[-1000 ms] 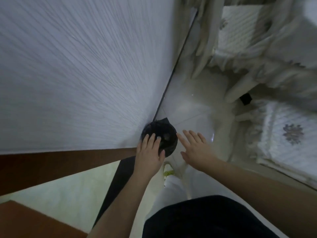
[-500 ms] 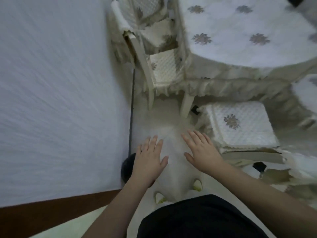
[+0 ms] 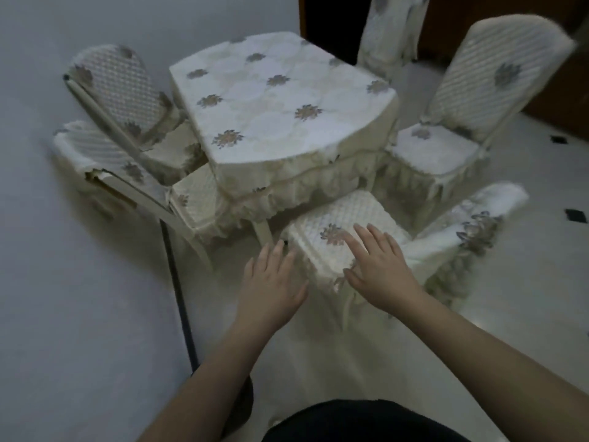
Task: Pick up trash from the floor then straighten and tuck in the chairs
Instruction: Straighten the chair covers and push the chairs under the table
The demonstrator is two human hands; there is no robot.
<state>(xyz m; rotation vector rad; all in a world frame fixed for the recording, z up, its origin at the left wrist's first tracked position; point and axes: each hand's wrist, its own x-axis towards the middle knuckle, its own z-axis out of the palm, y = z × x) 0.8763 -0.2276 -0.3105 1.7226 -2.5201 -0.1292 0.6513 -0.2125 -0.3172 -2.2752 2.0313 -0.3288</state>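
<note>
Head view: both hands, left (image 3: pixel 274 288) and right (image 3: pixel 379 269), are spread flat, grasping nothing, above the nearest chair (image 3: pixel 344 237), which stands angled, seat toward the covered worktop (image 3: pixel 274 100), backrest lower right.

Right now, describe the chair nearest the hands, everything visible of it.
The nearest chair wears a cream quilted cover with a grey-brown flower on the seat and a fringed skirt. It stands askew, seat corner toward the person, backrest off to the right, not tucked under the table. Pale legs show beneath. The right hand hangs open over the seat's front edge, contact unclear; the left hand is open beside it, apart.
</note>
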